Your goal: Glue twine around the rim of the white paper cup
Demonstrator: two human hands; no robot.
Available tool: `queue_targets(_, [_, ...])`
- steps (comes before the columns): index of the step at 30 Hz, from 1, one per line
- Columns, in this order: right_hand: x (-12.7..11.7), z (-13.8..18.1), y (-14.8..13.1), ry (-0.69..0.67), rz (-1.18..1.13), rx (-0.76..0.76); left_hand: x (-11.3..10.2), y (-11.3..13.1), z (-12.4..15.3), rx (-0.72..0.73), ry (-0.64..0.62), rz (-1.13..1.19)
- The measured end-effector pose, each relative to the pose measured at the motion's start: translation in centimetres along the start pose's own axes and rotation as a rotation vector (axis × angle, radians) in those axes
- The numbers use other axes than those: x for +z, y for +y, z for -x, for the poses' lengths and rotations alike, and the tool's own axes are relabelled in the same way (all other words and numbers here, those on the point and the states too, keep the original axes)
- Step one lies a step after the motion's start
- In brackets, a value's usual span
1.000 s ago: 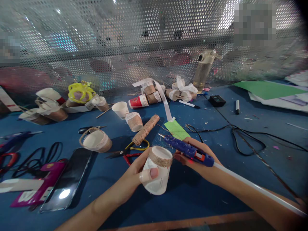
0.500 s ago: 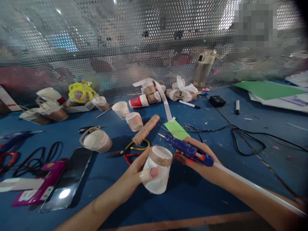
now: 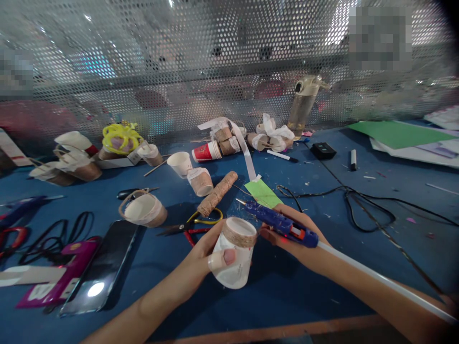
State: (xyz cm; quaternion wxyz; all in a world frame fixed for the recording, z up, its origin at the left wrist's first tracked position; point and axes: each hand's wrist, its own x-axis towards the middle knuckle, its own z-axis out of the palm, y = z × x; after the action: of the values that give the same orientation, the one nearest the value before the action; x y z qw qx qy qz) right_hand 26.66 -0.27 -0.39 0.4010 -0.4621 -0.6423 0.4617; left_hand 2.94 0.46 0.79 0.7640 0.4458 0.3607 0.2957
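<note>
My left hand (image 3: 211,248) is wrapped round a white paper cup (image 3: 238,267), its thumb across the front. Brown twine (image 3: 241,236) circles the cup just under the rim. In my right hand (image 3: 301,234) is a blue hot glue gun (image 3: 276,220) with a small red light lit. Its nozzle points up and left, beyond the cup and apart from it. A long clear glue stick (image 3: 380,282) sticks out of the gun's back, over my forearm. Behind the cup lie scissors (image 3: 193,224) with red and yellow handles and a roll of twine (image 3: 217,193).
A twine-wrapped cup with a handle (image 3: 145,210), a phone (image 3: 102,270) and a purple packet (image 3: 59,272) lie left. Green paper (image 3: 264,193) and a black cord (image 3: 322,193) lie beyond the glue gun. A bottle (image 3: 304,107) stands by the perforated metal screen (image 3: 201,57).
</note>
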Motion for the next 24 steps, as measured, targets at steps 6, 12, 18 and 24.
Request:
queue_targets(6, [0.02,-0.06,0.21,-0.014,-0.006,-0.001,0.16,0.15,0.06,0.008,0.02,-0.005])
queue_targets(12, [0.07,0.04,0.07,0.012,0.007,0.001,0.31,0.22,0.04,-0.003,0.032,-0.004])
queue_targets(18, [0.13,-0.02,0.38,0.018,0.01,0.007,0.25,0.24,-0.02,0.006,0.015,-0.008])
queue_targets(24, [0.09,-0.1,0.57,0.021,0.016,-0.006,0.32,0.28,-0.01,0.006,0.017,-0.015])
